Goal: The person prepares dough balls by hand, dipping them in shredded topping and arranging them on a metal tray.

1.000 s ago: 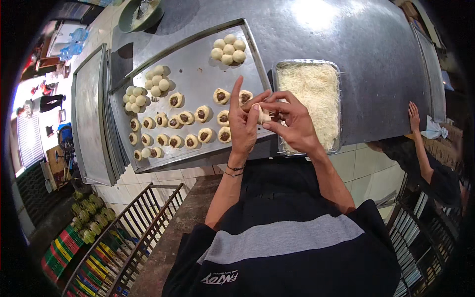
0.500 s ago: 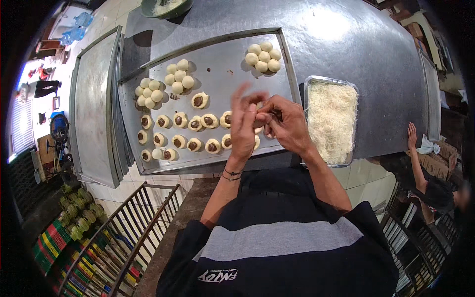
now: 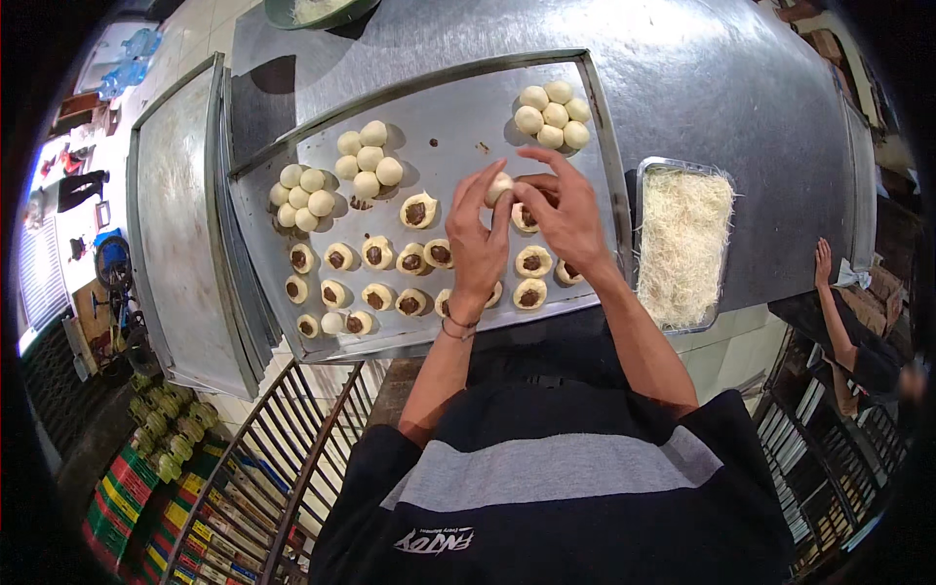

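Observation:
My left hand point(image 3: 474, 232) and my right hand point(image 3: 564, 216) meet over a metal tray point(image 3: 606, 138), pinching a pale, round dough ball point(image 3: 500, 189) between their fingertips; my right index finger arches above it. Around them on the tray lie several flattened dough rounds point(image 3: 378, 252) with dark brown filling, in rough rows, along with one small plain ball point(image 3: 332, 323) near the lower left. Farther up, plain balls sit in clusters at the left point(image 3: 302, 200), middle point(image 3: 370, 159) and right point(image 3: 552, 118). Some rounds under my hands are hidden.
Right of the tray, a rectangular pan point(image 3: 683, 244) holds pale shreds. A green bowl point(image 3: 317, 15) stands at the back; stacked metal trays point(image 3: 175, 234) lie left. Another person's hand point(image 3: 823, 261) rests at the right table edge. Metal railings point(image 3: 249, 468) and stacked crates point(image 3: 122, 497) are below.
The dough in my hands showed brown earlier and now looks a closed, pale ball. My raised left index finger has curved in around it. The view has shifted, moving the tray rightward in the picture.

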Demonstrator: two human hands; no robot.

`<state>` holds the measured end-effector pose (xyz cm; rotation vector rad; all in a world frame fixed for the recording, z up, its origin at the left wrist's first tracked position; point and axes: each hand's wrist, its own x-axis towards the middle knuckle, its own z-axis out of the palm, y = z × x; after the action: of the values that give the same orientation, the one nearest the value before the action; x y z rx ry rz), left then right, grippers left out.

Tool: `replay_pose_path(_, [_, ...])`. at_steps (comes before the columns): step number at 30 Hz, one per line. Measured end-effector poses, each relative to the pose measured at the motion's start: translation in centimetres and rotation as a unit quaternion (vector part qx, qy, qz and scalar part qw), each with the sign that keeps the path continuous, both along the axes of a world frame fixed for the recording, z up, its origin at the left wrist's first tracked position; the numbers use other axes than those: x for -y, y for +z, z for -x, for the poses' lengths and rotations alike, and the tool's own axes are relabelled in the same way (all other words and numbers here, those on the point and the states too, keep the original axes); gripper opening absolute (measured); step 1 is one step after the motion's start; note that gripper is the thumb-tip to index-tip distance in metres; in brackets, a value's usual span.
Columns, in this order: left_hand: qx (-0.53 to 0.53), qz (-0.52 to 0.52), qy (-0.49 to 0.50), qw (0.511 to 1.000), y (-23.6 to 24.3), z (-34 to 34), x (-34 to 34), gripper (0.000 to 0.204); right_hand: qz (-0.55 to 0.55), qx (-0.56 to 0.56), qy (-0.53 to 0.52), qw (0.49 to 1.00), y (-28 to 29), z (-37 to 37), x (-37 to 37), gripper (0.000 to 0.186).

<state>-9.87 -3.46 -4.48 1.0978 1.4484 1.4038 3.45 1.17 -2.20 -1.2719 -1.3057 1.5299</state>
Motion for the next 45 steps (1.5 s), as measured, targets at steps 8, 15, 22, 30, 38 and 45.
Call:
replay_pose_path(8, [-0.179, 0.080, 0.126, 0.973, -2.8, 6.0, 2.6, 0.037, 0.028, -0.022, 0.039, 0.999, -5.1, 6.9, -3.8, 0.033])
replay_pose_path(15, [-0.245, 0.218, 0.171, 0.929, -7.3, 11.1, 3.8, 0.027, -0.284, 0.254, 0.000, 0.925, -10.0, 16.9, -5.9, 0.034])
replay_pose_path(22, [-0.241, 0.317, 0.037, 0.916, -7.3, 12.5, 1.1, 0.029, -0.147, 0.115, 0.012, 0.982, -7.6, 7.7, -6.8, 0.042])
replay_pose_path(30, [-0.016, 0.128, 0.009, 0.992, -3.7, 12.9, -1.8, 0.023, -0.155, 0.626, -0.030, 0.764, -4.1, -15.0, 3.8, 0.044])
replay_pose_path(38, [0.484, 0.193, -0.167, 0.837, -3.6, 1.7, -3.8, 0.042, -0.164, 0.412, -0.140, 0.885, -4.9, -11.2, 3.6, 0.025])
replay_pose_path(45, [0.432, 0.258, -0.191, 0.843, -5.2, -2.9, -3.1, 0.033, -0.082, 0.117, -0.120, 0.982, -3.4, -8.4, 2.9, 0.021])
